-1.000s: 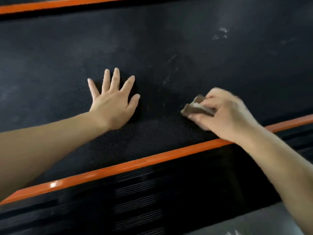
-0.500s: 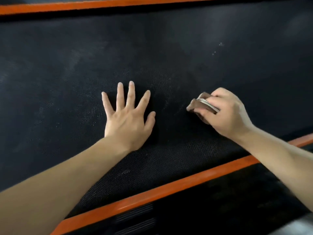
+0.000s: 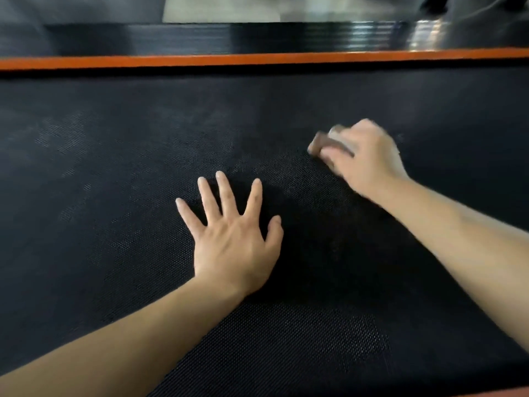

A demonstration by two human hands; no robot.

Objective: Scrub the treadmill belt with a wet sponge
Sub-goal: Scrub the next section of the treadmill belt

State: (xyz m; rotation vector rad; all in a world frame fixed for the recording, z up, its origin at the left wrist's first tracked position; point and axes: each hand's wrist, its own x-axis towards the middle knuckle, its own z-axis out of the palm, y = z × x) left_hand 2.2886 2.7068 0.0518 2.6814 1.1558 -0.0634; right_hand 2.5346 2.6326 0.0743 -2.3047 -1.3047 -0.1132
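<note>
The black textured treadmill belt (image 3: 114,167) fills most of the view. My left hand (image 3: 233,239) lies flat on it with the fingers spread, palm down, near the centre. My right hand (image 3: 363,156) is farther away and to the right, blurred by motion, and grips a small brown sponge (image 3: 320,143) against the belt. Only the sponge's left end shows beyond the fingers. Faint pale smears show on the belt to the left of both hands.
An orange side strip (image 3: 257,60) runs across the far edge of the belt, with a black ribbed side rail (image 3: 200,38) beyond it. A sliver of orange strip (image 3: 509,392) shows at the bottom right corner.
My right hand has carried the sponge away from the near orange strip toward the far side of the belt. The view has shifted forward, so the far rail now shows. My left hand stays flat.
</note>
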